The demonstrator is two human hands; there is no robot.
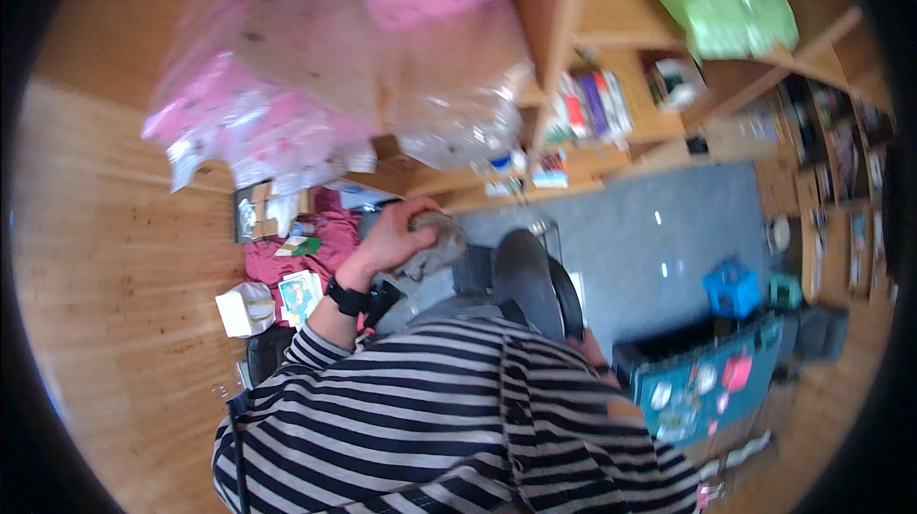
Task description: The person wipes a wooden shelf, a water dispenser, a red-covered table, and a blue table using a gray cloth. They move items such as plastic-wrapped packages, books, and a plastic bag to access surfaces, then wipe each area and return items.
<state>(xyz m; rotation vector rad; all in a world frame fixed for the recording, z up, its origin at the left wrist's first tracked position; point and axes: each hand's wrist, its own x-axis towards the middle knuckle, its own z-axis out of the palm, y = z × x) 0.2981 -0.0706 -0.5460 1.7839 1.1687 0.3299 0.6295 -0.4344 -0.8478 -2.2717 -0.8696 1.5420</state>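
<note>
My left hand (397,240), with a black watch (349,297) at the wrist, grips a crumpled grey-beige cloth (440,243) in front of my body. Its fingers curl over the cloth's top. Low on the other side, my right hand (592,348) is partly hidden by my striped sleeve. It lies beside the dark curved edge (568,299) of something next to a grey rounded form (526,277), perhaps my leg. Whether the right hand holds that edge is unclear. Pink-tinted clear plastic sheeting (286,120) hangs from the wooden shelving ahead; the view is blurred.
Books (591,105) and a green plastic package (731,5) sit on the wooden shelves. At left, a dark red cloth (333,227) bears papers and boxes near a white bag (246,310). A blue stool (732,290) and a teal-topped table (706,385) stand on the grey floor.
</note>
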